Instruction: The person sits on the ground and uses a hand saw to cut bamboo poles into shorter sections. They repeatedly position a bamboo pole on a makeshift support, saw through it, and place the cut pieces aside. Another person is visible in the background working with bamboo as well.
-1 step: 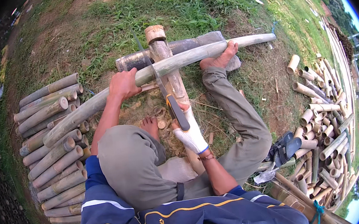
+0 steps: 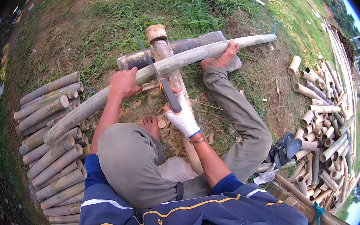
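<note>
A long greenish-grey bamboo pole [image 2: 196,55] lies slantwise across a wooden post [image 2: 163,53] and a dark log [image 2: 185,45]. My left hand [image 2: 124,83] is closed round the pole, just left of the saw. In my right hand [image 2: 182,117], which wears a white fingerless glove, is the grey and orange handle of a handsaw [image 2: 170,97]. The saw's thin blade crosses the pole beside the post and points away from me. My bare right foot [image 2: 223,56] presses against the pole farther right.
Cut bamboo lengths [image 2: 57,152] are stacked in rows on the left. A loose heap of short bamboo pieces [image 2: 328,141] covers the ground at right, with a dark sandal [image 2: 286,145] near it. A stone block [image 2: 232,63] sits by my right foot. Grass [image 2: 186,6] grows beyond.
My right hand and the saw have moved forward, away from me, so the handle is closer to the pole. My left hand, the foot and the pole stay in place.
</note>
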`<state>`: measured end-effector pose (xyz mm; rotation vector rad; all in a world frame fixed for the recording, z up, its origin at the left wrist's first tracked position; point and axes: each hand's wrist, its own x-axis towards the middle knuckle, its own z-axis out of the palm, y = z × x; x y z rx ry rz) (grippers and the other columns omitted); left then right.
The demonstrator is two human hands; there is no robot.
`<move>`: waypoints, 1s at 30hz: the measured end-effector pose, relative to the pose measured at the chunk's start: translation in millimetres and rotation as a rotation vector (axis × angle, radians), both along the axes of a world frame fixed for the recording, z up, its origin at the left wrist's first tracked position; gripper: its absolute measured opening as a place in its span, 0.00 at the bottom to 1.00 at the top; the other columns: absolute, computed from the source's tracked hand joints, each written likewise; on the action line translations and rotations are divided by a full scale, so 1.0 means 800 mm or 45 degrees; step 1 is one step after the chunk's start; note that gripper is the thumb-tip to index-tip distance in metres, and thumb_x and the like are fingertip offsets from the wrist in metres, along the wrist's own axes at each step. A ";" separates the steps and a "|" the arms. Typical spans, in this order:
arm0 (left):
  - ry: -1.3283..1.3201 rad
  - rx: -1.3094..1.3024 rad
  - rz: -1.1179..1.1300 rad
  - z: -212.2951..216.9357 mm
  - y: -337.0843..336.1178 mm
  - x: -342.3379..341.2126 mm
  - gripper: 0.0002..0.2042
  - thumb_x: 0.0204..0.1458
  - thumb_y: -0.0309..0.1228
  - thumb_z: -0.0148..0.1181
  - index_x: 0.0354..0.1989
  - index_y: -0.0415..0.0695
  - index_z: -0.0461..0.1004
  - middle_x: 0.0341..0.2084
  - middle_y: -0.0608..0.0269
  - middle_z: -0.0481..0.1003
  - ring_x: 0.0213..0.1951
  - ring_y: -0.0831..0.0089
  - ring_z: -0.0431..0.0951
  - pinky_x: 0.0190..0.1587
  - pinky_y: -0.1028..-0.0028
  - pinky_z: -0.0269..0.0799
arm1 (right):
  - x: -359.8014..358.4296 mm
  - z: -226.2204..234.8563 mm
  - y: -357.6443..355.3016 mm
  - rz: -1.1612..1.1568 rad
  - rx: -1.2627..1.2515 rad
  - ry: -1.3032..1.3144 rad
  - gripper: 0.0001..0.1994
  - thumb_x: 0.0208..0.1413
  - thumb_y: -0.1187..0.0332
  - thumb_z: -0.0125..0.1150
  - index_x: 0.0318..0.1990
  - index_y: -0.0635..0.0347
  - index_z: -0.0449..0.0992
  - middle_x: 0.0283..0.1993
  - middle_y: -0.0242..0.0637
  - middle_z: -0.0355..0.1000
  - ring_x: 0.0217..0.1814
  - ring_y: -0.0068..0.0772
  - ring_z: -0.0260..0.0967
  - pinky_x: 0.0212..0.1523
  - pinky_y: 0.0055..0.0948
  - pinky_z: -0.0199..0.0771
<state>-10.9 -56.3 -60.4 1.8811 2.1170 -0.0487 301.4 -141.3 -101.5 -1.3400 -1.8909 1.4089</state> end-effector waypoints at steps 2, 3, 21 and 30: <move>0.013 0.016 -0.015 0.012 0.011 -0.005 0.30 0.46 0.48 0.77 0.54 0.42 0.78 0.43 0.41 0.87 0.48 0.42 0.88 0.55 0.48 0.84 | -0.033 -0.043 0.051 0.016 0.105 0.028 0.40 0.59 0.47 0.73 0.74 0.54 0.68 0.76 0.46 0.66 0.67 0.56 0.71 0.63 0.61 0.77; 0.004 0.017 -0.020 0.010 0.010 -0.014 0.30 0.46 0.48 0.77 0.54 0.43 0.78 0.43 0.41 0.87 0.48 0.42 0.87 0.55 0.48 0.84 | -0.040 -0.031 0.040 0.003 0.073 0.097 0.38 0.59 0.52 0.72 0.74 0.55 0.67 0.74 0.45 0.67 0.64 0.52 0.72 0.62 0.56 0.77; -0.013 0.052 0.042 0.007 0.014 0.000 0.30 0.46 0.47 0.78 0.54 0.43 0.78 0.43 0.43 0.87 0.48 0.43 0.88 0.55 0.49 0.84 | -0.101 0.021 0.127 -0.054 0.321 0.445 0.33 0.58 0.81 0.64 0.73 0.59 0.66 0.54 0.35 0.72 0.53 0.28 0.70 0.58 0.31 0.74; -0.028 -0.014 0.045 0.012 0.010 -0.012 0.29 0.45 0.46 0.78 0.53 0.44 0.77 0.44 0.42 0.87 0.49 0.41 0.87 0.56 0.48 0.83 | 0.115 0.068 -0.157 -0.069 0.216 0.057 0.37 0.55 0.81 0.61 0.76 0.61 0.65 0.67 0.48 0.72 0.63 0.40 0.76 0.68 0.34 0.74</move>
